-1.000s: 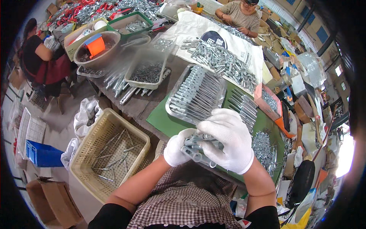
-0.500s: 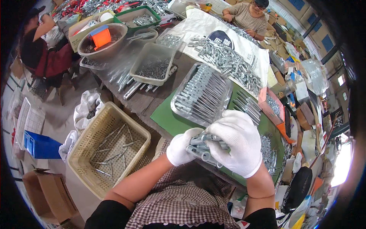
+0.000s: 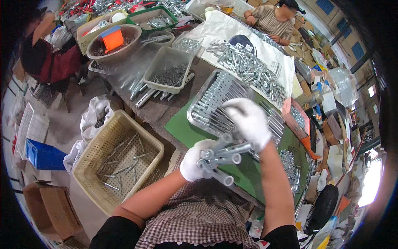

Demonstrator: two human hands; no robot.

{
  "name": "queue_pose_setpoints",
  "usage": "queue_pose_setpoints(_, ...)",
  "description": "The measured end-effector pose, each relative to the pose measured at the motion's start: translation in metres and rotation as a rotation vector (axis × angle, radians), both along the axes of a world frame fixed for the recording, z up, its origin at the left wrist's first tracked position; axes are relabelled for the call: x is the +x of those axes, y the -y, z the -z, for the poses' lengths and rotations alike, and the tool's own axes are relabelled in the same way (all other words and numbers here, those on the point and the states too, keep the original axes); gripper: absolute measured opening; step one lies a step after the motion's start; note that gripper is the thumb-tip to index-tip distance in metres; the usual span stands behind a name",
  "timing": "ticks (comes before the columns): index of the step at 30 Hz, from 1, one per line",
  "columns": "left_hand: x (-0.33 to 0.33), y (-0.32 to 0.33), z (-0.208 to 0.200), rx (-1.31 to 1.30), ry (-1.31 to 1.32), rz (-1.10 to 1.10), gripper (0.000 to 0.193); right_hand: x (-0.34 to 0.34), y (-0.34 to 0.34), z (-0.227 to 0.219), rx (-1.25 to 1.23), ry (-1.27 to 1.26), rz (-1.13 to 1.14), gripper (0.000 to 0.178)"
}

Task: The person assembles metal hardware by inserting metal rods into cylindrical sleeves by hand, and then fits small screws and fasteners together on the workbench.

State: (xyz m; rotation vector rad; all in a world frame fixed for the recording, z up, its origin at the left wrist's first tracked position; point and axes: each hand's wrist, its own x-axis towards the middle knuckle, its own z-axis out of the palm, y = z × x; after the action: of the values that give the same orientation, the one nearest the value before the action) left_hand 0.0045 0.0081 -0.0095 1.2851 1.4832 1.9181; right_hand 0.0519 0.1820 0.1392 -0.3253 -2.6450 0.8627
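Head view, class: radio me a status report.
Left hand: gripping metal tubes. Right hand: over metal tray, hold unclear. In the way: right hand, hiding part of tray.

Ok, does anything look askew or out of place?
Perhaps the loose metal rods in the beige basket: they lie crisscrossed, while the parts in the metal tray near your right hand sit in neat rows.

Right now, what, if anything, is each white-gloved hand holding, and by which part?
The left hand grips several silvery metal tubes toward their left ends; whether the right hand holds anything cannot be told.
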Motion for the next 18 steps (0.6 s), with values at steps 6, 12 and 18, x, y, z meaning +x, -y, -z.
queue_pose_setpoints(6, 0.009, -0.008, 0.016, -0.083, -0.236, -0.408, 0.038, -0.029, 0.020, 0.051, 0.372, 0.020, 0.018, 0.025)
queue_pose_setpoints(12, 0.008, -0.006, 0.012, -0.181, -0.198, -0.382, 0.046, -0.034, 0.036, 0.052, 0.448, 0.148, 0.152, 0.021)
queue_pose_setpoints(18, 0.006, -0.003, -0.001, -0.133, -0.108, -0.370, 0.050, -0.024, 0.022, 0.040, 0.057, 0.011, 0.146, 0.026)
